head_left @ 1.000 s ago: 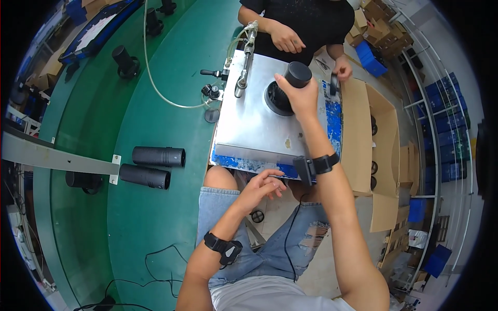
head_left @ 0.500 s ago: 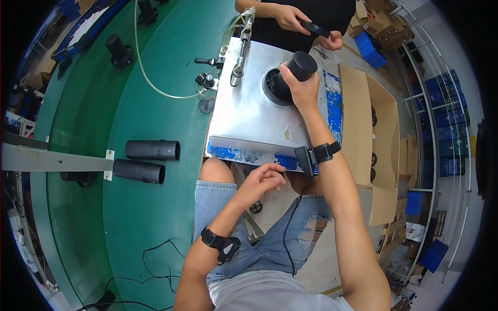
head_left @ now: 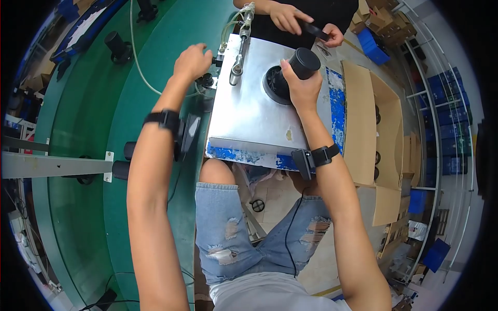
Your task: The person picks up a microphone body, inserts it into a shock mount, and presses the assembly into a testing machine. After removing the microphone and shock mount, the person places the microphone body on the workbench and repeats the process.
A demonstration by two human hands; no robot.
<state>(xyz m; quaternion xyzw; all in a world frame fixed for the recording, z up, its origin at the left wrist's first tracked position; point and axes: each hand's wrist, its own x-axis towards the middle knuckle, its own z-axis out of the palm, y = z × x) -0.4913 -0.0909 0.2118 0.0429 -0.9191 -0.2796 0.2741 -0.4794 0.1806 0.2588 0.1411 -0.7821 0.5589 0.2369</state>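
A black cylindrical part (head_left: pixel 305 61) leans upward out of a round black fixture (head_left: pixel 273 87) on top of a metal box (head_left: pixel 244 116). Wrapped around this cylinder is my right hand (head_left: pixel 303 88). My left hand (head_left: pixel 192 65) is at the box's far left side, its fingers curled over the black handle of a hand lever (head_left: pixel 216 62); most of the handle is hidden under them. Beside that hand are a small black regulator knob (head_left: pixel 206 80) and a pneumatic cylinder (head_left: pixel 239 59) mounted on the box top.
Across the box, a co-worker's hands (head_left: pixel 288 19) hold a black ring-shaped part (head_left: pixel 315 32). An open cardboard box (head_left: pixel 360 124) with black round parts stands at the right. On the green bench (head_left: pixel 116 217) lie black tubes (head_left: pixel 121 170), partly behind my left forearm. A clear hose (head_left: pixel 136 54) loops nearby.
My left hand has swung from above my lap up and left to the lever. The right hand stays around the black cylinder, nearly unmoved. The co-worker's fingers have shifted slightly on the ring.
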